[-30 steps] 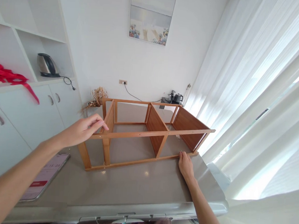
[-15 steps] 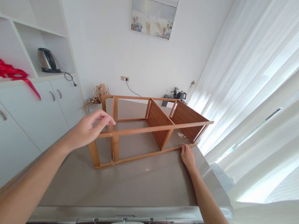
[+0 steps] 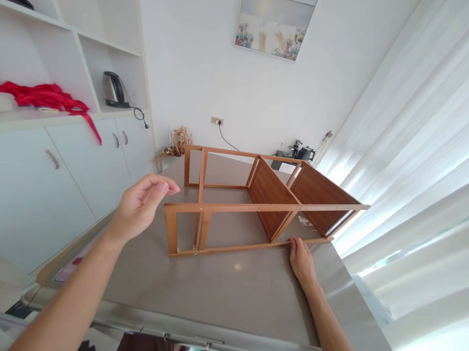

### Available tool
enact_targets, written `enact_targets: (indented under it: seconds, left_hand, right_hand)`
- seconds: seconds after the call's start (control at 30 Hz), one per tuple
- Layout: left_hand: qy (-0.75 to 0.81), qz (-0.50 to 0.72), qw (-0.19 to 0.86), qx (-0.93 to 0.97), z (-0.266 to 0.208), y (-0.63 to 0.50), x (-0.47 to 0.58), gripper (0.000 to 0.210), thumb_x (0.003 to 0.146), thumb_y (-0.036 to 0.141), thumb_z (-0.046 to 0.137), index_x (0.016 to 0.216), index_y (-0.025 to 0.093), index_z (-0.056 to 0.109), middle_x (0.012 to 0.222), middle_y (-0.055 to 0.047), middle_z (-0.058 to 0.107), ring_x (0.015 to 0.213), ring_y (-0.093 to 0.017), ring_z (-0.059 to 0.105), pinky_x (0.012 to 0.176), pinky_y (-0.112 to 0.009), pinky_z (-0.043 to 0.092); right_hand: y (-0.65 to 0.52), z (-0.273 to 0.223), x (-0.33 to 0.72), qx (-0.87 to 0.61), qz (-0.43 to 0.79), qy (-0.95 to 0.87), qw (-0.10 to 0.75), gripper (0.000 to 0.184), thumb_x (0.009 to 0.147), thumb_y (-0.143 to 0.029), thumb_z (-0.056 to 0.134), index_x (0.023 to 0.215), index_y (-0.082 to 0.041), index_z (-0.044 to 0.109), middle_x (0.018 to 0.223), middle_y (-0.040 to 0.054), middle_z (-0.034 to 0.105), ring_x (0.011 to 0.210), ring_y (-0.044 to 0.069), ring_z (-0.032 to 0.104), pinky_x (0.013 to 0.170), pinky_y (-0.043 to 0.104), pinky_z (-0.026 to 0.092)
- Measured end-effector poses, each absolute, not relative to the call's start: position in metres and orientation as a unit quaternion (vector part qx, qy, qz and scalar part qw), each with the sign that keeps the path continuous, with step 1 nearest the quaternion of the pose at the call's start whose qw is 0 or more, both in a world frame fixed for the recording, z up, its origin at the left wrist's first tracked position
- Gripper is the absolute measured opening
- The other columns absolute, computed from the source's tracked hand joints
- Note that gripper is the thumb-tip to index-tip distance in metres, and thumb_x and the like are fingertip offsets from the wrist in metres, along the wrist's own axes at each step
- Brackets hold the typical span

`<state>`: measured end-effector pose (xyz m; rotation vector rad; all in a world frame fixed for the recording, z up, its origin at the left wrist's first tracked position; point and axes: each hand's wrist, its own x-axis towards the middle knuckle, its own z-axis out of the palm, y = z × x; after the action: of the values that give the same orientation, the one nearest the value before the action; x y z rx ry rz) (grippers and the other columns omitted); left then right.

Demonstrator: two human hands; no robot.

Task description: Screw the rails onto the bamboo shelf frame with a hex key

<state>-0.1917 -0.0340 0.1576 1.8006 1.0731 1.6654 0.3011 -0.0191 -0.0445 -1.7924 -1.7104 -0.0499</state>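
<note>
By white curtains (image 3: 412, 133), a grey table (image 3: 227, 297) bears a wooden rack (image 3: 273, 191), left fingers (image 3: 160, 190) pinched, right fingers (image 3: 295, 247) curled closed.

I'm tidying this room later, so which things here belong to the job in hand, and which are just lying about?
In the job:
Wooden rack on the table, right hand at its lower rail
Tiny piece, seemingly pinched in the left hand, too small to name

Just lying about:
Kettle
Red cloth
Dried plant
Phone, partly hidden
</note>
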Motion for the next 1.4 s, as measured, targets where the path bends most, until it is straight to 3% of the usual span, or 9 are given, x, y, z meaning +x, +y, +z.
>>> enact_targets:
  seconds: [0.27,0.37,0.47,0.57,0.63,0.73,0.9,1.13,1.4]
  left_hand:
    - [0.287,0.661,0.408,0.561,0.127,-0.035,-0.168,0.030,0.095,0.047,0.062,0.082,0.021,0.064,0.092,-0.003,0.066,0.093,-0.018,0.059,0.083,-0.029,0.048]
    - [0.253,0.673,0.468,0.514,0.128,-0.038,-0.164,0.032,0.092,0.048,0.065,0.077,0.020,0.059,0.098,-0.004,0.066,0.090,-0.017,0.059,0.081,-0.030,0.049]
    - [0.255,0.731,0.435,0.460,0.117,-0.047,-0.170,0.029,0.091,0.046,0.066,0.080,0.020,0.057,0.099,-0.004,0.065,0.091,-0.016,0.059,0.084,-0.030,0.049]
    - [0.319,0.807,0.315,0.384,0.084,-0.071,-0.176,0.029,0.095,0.045,0.061,0.081,0.022,0.051,0.079,0.002,0.056,0.076,-0.012,0.053,0.074,-0.025,0.046]
    - [0.398,0.766,0.318,0.393,0.055,-0.093,-0.173,0.031,0.098,0.048,0.056,0.082,0.023,0.048,0.073,0.004,0.050,0.065,-0.012,0.048,0.065,-0.024,0.043]
    - [0.475,0.613,0.358,0.520,0.022,-0.118,-0.154,0.031,0.100,0.049,0.050,0.085,0.023,0.052,0.073,0.002,0.058,0.063,-0.013,0.052,0.065,-0.027,0.046]
    - [0.473,0.400,0.379,0.688,0.006,-0.118,-0.123,0.028,0.098,0.049,0.051,0.097,0.024,0.063,0.088,-0.002,0.072,0.076,-0.018,0.066,0.076,-0.031,0.054]
    - [0.494,0.424,0.404,0.643,-0.008,-0.106,-0.128,0.031,0.099,0.051,0.050,0.100,0.024,0.064,0.094,-0.004,0.075,0.077,-0.019,0.071,0.076,-0.031,0.057]
    - [0.526,0.364,0.380,0.668,-0.013,-0.103,-0.119,0.023,0.098,0.048,0.050,0.099,0.030,0.065,0.080,-0.001,0.074,0.078,-0.022,0.072,0.080,-0.034,0.057]
  right_hand:
    - [-0.016,-0.042,0.304,-0.691,-0.024,-0.641,0.334,0.033,0.103,-0.042,0.030,0.089,-0.024,0.053,0.087,0.0079,0.068,0.084,0.026,0.065,0.074,0.037,0.049]
    - [-0.015,-0.037,0.304,-0.687,-0.035,-0.632,0.358,0.035,0.102,-0.044,0.031,0.088,-0.023,0.056,0.084,0.0088,0.067,0.080,0.026,0.064,0.073,0.038,0.049]
    - [-0.025,-0.029,0.300,-0.675,-0.062,-0.616,0.401,0.041,0.102,-0.047,0.030,0.095,-0.020,0.061,0.098,0.0147,0.067,0.095,0.029,0.062,0.086,0.045,0.049]
    - [-0.048,-0.020,0.283,-0.653,-0.087,-0.611,0.440,0.043,0.102,-0.050,0.036,0.097,-0.018,0.065,0.103,0.0176,0.065,0.102,0.032,0.058,0.096,0.051,0.045]
    - [-0.067,-0.016,0.260,-0.621,-0.079,-0.636,0.450,0.041,0.104,-0.047,0.039,0.098,-0.019,0.068,0.097,0.0152,0.064,0.094,0.029,0.059,0.090,0.046,0.049]
    - [-0.086,-0.009,0.209,-0.531,-0.022,-0.734,0.424,0.035,0.106,-0.040,0.041,0.098,-0.022,0.070,0.083,0.0070,0.064,0.073,0.020,0.061,0.072,0.032,0.053]
    - [-0.079,0.005,0.123,-0.375,0.043,-0.855,0.356,0.032,0.108,-0.038,0.044,0.091,-0.022,0.067,0.078,0.0027,0.065,0.068,0.015,0.061,0.066,0.025,0.049]
    - [-0.044,-0.009,0.074,-0.278,0.034,-0.904,0.322,0.039,0.109,-0.040,0.039,0.078,-0.021,0.055,0.070,0.0014,0.061,0.062,0.014,0.057,0.061,0.025,0.042]
    - [-0.055,-0.012,0.087,-0.283,0.118,-0.908,0.286,0.028,0.110,-0.036,0.038,0.093,-0.023,0.056,0.083,0.0015,0.066,0.071,0.015,0.062,0.066,0.025,0.046]
